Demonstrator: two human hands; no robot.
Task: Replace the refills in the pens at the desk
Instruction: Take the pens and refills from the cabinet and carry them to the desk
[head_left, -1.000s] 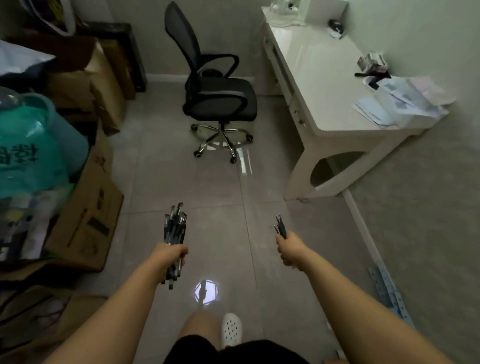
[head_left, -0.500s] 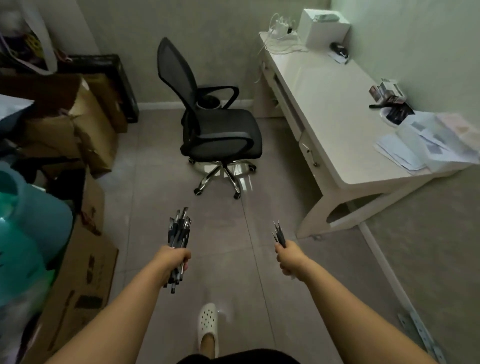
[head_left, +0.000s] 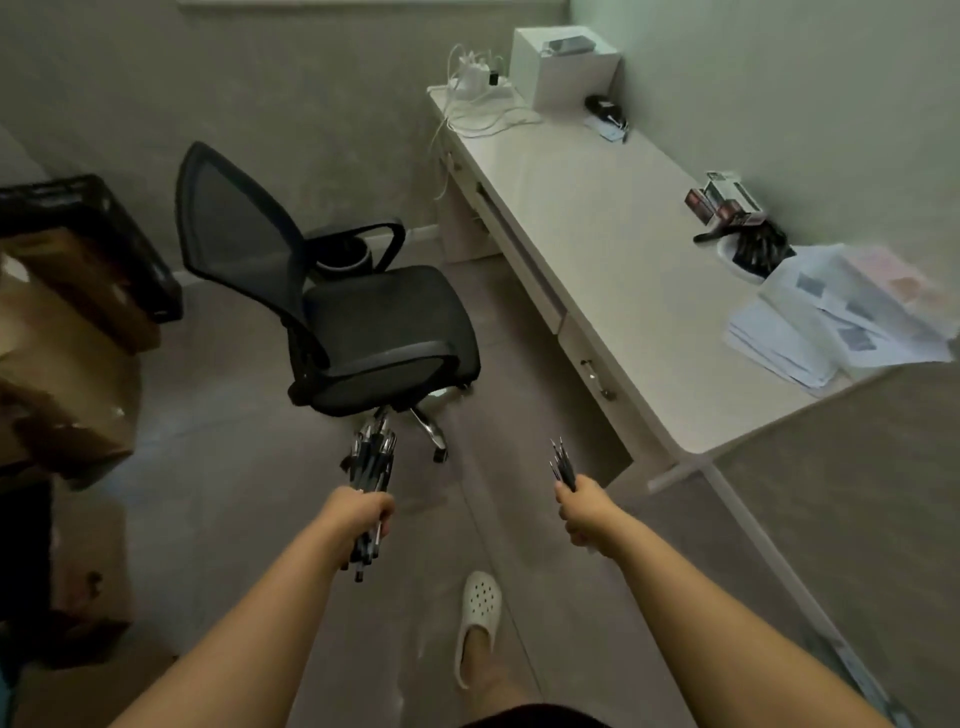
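I can't count the pens; their middles vanish inside my left hand. The refills are too thin to number, lower ends hidden in my right hand. On the surface, the papers at its near end are blurred, unreadable. Left of the surface, the cardboard boxes run off the frame's edge.

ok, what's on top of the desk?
On the desk: a white box, charger cables, small boxes and a paper stack. Whatever lies under the papers is hidden.
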